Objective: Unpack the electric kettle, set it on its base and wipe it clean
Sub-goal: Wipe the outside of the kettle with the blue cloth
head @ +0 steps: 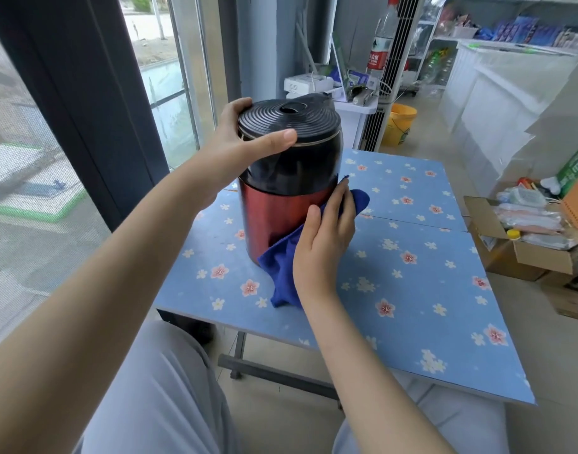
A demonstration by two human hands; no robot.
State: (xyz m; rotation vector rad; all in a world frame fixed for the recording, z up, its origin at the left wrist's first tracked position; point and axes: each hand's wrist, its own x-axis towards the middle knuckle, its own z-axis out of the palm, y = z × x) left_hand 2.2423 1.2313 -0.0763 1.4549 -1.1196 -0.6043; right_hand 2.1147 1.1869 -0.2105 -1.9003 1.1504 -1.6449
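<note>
The electric kettle stands upright on the blue flowered table; its top half and ribbed lid are black, its lower half is red. My left hand grips the lid's rim from the left, thumb laid across the front. My right hand presses a blue cloth flat against the kettle's lower right side. The cloth hangs down onto the tabletop. The kettle's base is hidden beneath it, and no handle shows.
An open cardboard box with packets sits on the floor to the right. A yellow bucket and a white stand with a water bottle are behind the table. A glass window wall runs along the left. My knees are under the table's near edge.
</note>
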